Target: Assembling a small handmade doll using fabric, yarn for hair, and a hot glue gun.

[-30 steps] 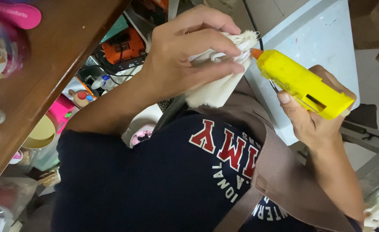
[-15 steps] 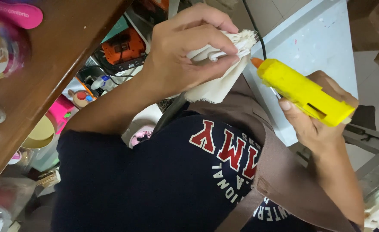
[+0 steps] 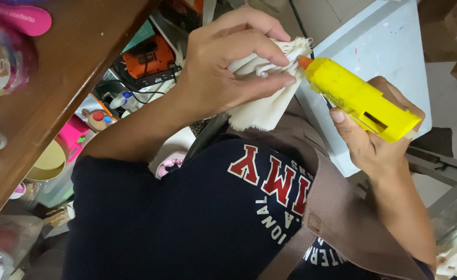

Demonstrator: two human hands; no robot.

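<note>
My left hand (image 3: 213, 72) pinches a folded piece of cream cloth (image 3: 262, 111) with frayed edges, thumb below and fingers over the top folds. My right hand (image 3: 366, 145) grips a yellow glue gun (image 3: 358, 98) by its handle. The gun's orange nozzle touches the top edge of the cloth beside my left fingertips. Both hands are held up in front of my chest, above a dark printed shirt and a brown apron (image 3: 337, 207).
A wooden table edge (image 3: 57, 88) runs diagonally at the left, with a pink object (image 3: 16, 18) and jars on it. Below it lie an orange tool (image 3: 148, 57), bottles and a pink container (image 3: 75, 135). A pale grey box lid (image 3: 379, 36) sits behind the gun.
The glue gun dipped a little, then rose again, with its nozzle staying at the cloth's edge. My left fingers shifted slightly over the folds.
</note>
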